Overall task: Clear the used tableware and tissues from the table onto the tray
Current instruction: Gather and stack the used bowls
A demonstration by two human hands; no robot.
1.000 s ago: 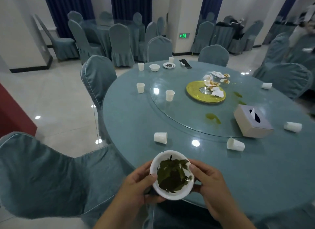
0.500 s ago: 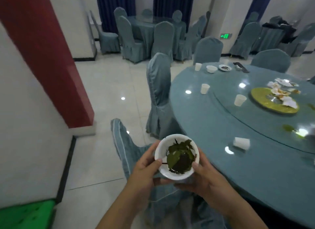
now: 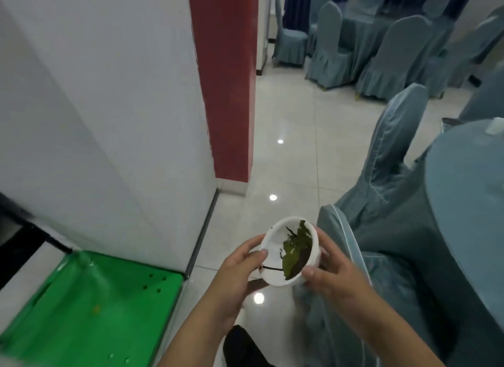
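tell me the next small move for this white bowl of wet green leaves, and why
Probably carry the round white bowl left and down to the green plastic tray: left hand and right hand grip it tilted above floor tiles, tray at lower left.

The bowl (image 3: 274, 242) sits between the two hands, above the floor (image 3: 286, 148). The left hand (image 3: 237, 274) is on its left side and the right hand (image 3: 335, 274) on its right. Leaves (image 3: 297, 254) lie in the bowl, against its right wall. The tray (image 3: 90, 312) lies low at the left, against the foot of a wall (image 3: 95, 121). A pillar (image 3: 226, 80) stands behind that wall's corner. A chair (image 3: 392, 137) stands right of the hands, pushed up to the counter (image 3: 469, 189) at the far right. More chairs (image 3: 330, 47) stand well behind.
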